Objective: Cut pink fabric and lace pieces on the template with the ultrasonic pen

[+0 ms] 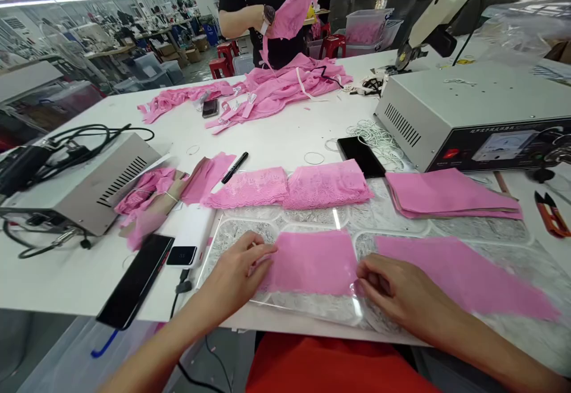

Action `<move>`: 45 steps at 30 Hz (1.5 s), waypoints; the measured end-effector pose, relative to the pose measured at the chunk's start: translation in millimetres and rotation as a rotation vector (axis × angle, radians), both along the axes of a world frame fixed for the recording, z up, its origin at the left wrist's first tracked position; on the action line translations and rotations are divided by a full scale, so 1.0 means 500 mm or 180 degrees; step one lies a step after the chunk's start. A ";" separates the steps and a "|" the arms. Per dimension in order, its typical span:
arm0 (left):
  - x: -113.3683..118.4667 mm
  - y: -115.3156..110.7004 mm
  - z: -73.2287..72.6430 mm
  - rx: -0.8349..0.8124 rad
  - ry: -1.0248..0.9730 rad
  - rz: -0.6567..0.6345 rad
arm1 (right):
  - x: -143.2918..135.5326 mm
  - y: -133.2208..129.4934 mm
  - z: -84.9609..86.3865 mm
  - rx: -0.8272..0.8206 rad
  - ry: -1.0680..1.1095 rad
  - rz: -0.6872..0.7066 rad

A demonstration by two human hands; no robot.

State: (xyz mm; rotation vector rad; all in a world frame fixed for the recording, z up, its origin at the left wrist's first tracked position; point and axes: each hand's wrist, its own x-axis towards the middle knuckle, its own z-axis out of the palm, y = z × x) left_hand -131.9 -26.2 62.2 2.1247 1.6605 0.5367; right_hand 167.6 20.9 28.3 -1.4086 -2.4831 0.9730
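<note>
A pink fabric panel lies flat on a clear patterned mat in front of me. My left hand is at its left edge, thumb and index finger closed on that edge. At the right edge, my right hand has its fingers pinched on the panel's side. Another pink piece lies to the right, partly behind my right forearm. Beyond the panel are two folded pink lace pieces side by side. A stack of pink fabric sits at the right.
A grey machine box stands left, a larger one right. Phones, a power bank, a pen and red cutters lie around. Across the table a person holds pink fabric above a garment pile.
</note>
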 end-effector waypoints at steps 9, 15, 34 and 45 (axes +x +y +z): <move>0.159 0.190 0.012 -0.1138 0.0100 -0.1796 | 0.007 -0.021 -0.021 0.0797 0.0405 -0.0072; 0.234 0.260 0.005 -0.1813 0.0108 -0.2649 | 0.018 -0.028 -0.041 0.1404 0.0867 0.0051; 0.224 0.257 -0.008 -0.1964 -0.0194 -0.2641 | -0.004 -0.026 -0.026 0.0676 0.0770 -0.0539; 0.231 0.267 -0.001 -0.2081 -0.0054 -0.2711 | -0.012 -0.021 -0.020 0.0361 0.1003 -0.0724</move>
